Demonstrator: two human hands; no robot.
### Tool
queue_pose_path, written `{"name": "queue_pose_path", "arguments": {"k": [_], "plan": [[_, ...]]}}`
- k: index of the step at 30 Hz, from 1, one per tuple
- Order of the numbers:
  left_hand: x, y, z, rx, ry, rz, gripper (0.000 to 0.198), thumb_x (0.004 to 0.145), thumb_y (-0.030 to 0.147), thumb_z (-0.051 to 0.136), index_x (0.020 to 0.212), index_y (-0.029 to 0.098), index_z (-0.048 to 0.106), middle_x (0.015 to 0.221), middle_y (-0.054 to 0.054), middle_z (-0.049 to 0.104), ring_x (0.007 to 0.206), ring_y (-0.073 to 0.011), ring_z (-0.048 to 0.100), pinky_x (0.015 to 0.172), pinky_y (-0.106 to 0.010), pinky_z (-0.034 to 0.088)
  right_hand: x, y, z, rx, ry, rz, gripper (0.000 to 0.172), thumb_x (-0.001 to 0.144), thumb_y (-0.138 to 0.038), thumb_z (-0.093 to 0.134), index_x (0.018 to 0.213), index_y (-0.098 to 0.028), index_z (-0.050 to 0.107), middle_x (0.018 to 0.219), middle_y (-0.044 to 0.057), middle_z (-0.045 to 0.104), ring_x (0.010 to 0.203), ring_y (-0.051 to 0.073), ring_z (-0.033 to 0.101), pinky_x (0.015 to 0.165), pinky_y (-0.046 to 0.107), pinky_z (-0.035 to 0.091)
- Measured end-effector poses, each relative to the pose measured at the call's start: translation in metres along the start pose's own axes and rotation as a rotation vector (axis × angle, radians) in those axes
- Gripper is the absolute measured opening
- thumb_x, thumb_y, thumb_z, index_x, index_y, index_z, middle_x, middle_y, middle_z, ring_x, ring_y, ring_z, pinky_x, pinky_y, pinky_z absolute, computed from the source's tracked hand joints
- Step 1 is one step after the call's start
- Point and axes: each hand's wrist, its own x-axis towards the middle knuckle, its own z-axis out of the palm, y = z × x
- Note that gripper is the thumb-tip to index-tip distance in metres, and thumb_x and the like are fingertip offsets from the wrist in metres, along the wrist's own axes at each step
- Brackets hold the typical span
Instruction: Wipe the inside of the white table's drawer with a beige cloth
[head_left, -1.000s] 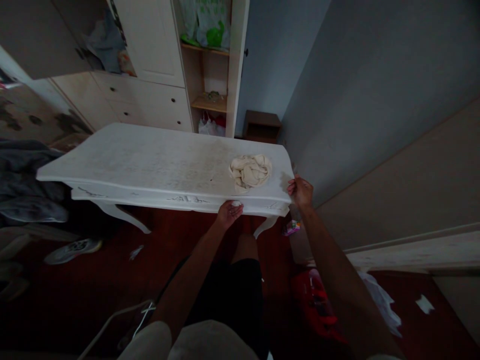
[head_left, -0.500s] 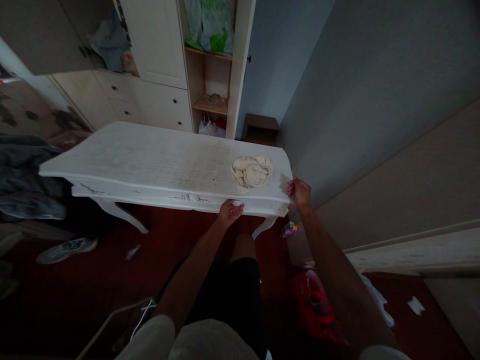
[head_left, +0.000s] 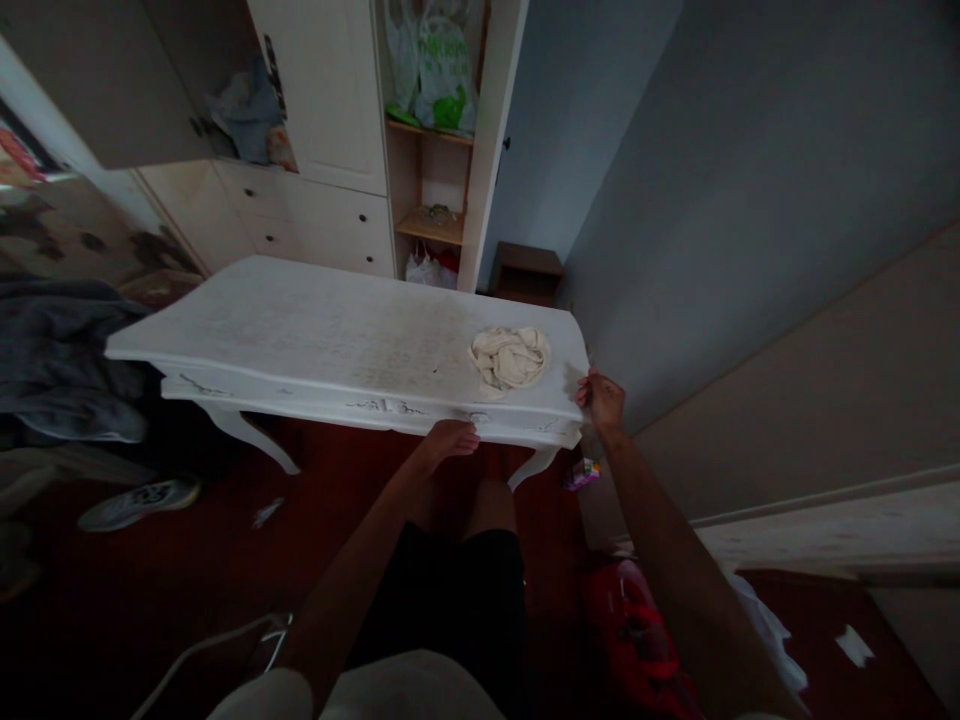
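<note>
A white table (head_left: pixel 315 310) with curved legs and a carved front edge stands in front of me. On its right part lies a crumpled cream cloth (head_left: pixel 511 358), touched by neither hand. My left hand (head_left: pixel 453 440) is just below a round drawer knob (head_left: pixel 478 418) on the front, its fingers extended and holding nothing. At the right end, my right hand (head_left: pixel 601 398) has its fingers curled at the table's corner; whether it grips the edge is hard to make out.
Behind the table stands a white cabinet (head_left: pixel 322 130) with shelves and bags. A grey wall rises at the right. On the floor are a red bag (head_left: pixel 634 635), a small pink box (head_left: pixel 582 474) and a shoe (head_left: pixel 139 503). Grey fabric (head_left: pixel 67 350) lies at the left.
My left hand has come off the drawer knob and moved slightly down and left, its fingers straighter. My right hand stays at the table's corner. The view has shifted a little.
</note>
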Motion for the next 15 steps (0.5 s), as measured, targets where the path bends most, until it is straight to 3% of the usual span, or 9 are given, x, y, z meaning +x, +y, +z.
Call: {"name": "queue_pose_path", "arguments": {"k": [4, 7, 11, 15], "plan": [[-0.021, 0.043, -0.019, 0.175, -0.121, 0.237, 0.032, 0.071, 0.043, 0.073, 0.088, 0.015, 0.074, 0.086, -0.011, 0.076, 0.072, -0.0195, 0.068, 0.076, -0.036, 0.056, -0.001, 0.002, 0.000, -0.029, -0.017, 0.015, 0.050, 0.071, -0.065, 0.068, 0.060, -0.016, 0.063, 0.041, -0.002, 0.058, 0.032, 0.007, 0.045, 0.034, 0.019, 0.036], [-0.019, 0.083, -0.034, 0.266, -0.046, 0.499, 0.038, 0.075, 0.046, 0.069, 0.099, 0.017, 0.073, 0.087, -0.008, 0.074, 0.071, -0.0170, 0.065, 0.069, -0.031, 0.053, -0.001, 0.002, 0.000, -0.046, -0.016, 0.000, 0.051, 0.072, -0.066, 0.067, 0.060, -0.016, 0.063, 0.042, -0.001, 0.058, 0.033, 0.007, 0.046, 0.035, 0.020, 0.037], [0.009, 0.123, -0.048, 0.477, 0.126, 0.802, 0.028, 0.075, 0.044, 0.066, 0.085, 0.018, 0.071, 0.083, -0.005, 0.070, 0.076, -0.0161, 0.062, 0.074, -0.030, 0.050, -0.003, -0.001, 0.002, -0.057, -0.013, -0.010, 0.052, 0.073, -0.067, 0.066, 0.060, -0.016, 0.063, 0.042, -0.001, 0.058, 0.034, 0.008, 0.046, 0.036, 0.020, 0.038], [0.043, 0.138, -0.053, 0.664, 0.186, 0.902, 0.022, 0.076, 0.040, 0.062, 0.081, 0.019, 0.063, 0.083, -0.004, 0.067, 0.077, -0.0171, 0.062, 0.074, -0.031, 0.050, -0.006, -0.003, 0.004, -0.083, -0.004, 0.005, 0.054, 0.072, -0.069, 0.065, 0.060, -0.016, 0.063, 0.042, -0.001, 0.058, 0.034, 0.008, 0.046, 0.036, 0.021, 0.038]]}}
